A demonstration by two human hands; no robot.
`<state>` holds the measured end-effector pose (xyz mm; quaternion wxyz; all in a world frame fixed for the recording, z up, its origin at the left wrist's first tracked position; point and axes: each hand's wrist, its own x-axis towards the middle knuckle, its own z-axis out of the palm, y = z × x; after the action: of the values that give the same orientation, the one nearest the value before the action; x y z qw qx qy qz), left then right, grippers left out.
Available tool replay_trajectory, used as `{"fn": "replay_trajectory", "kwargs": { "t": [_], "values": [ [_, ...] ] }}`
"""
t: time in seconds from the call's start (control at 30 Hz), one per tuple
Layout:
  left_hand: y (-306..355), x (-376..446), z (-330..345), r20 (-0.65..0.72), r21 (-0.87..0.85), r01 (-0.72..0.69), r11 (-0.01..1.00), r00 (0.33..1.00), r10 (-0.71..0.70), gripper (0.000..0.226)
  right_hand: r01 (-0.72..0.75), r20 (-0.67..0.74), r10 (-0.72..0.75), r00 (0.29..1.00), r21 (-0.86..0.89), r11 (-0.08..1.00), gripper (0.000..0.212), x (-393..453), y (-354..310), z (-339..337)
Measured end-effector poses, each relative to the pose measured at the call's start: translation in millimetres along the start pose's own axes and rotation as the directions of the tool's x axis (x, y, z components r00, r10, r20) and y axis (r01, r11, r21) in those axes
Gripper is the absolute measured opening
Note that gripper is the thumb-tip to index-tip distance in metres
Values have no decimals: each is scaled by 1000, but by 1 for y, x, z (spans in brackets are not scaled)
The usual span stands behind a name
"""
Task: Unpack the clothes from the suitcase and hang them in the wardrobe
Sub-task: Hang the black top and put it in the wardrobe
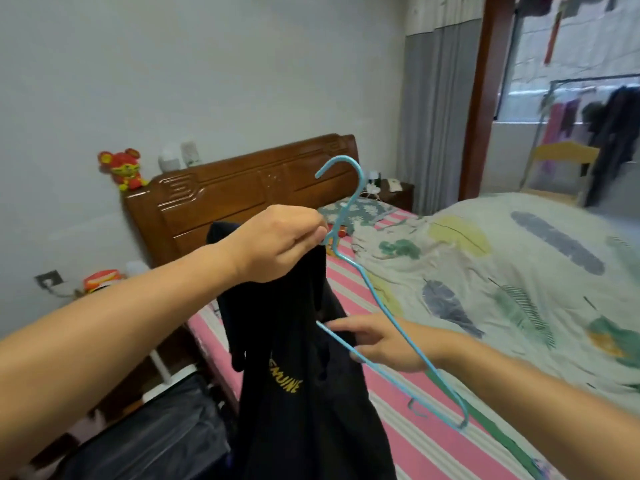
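Down at lower left, nearest of all, lies the open suitcase (152, 424) with dark lining, on the floor beside the bed (398, 445). Just above and right of it hangs a black garment (304, 393) with yellow lettering, bunched at its top in the left hand (277, 244), whose curled fingers pinch both the cloth and the neck of a light blue wire hanger (384, 306) just under its hook. Tilts steeply, that hanger, hook uppermost, shoulder wire slanting down to the right, far corner low over the pink-striped sheet. Reaches in from the right the right hand (377, 341), fingers extended and relaxed, gripping nothing, index finger pointing at the garment's edge, lower wire of the hanger crossing in front of the knuckles. Cannot tell whether the wire's free end has entered the cloth.

Farther back on the bed: a rumpled leaf-print quilt (519, 271) and a flowered pillow (360, 209). Behind these stands a carved wooden headboard (242, 188) with a red plush toy (124, 169) perched on its left corner. Farthest right, past a grey curtain (436, 116), hangs clothing on a rack (595, 126) in the balcony area.
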<state>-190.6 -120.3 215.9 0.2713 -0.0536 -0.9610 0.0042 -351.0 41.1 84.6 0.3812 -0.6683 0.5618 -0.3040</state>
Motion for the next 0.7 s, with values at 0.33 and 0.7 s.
{"fn": "replay_trajectory", "kwargs": {
  "t": [0.33,0.7],
  "values": [
    [-77,-103,-34,-126,173,302,937,951,-283,48,140,-53,-309,950,-811,568,18,-44,51,-33],
    [-43,-124,8,-157,331,273,903,960,-233,44,172,-308,-513,802,-702,691,12,-9,-19,-39]
  ]
}}
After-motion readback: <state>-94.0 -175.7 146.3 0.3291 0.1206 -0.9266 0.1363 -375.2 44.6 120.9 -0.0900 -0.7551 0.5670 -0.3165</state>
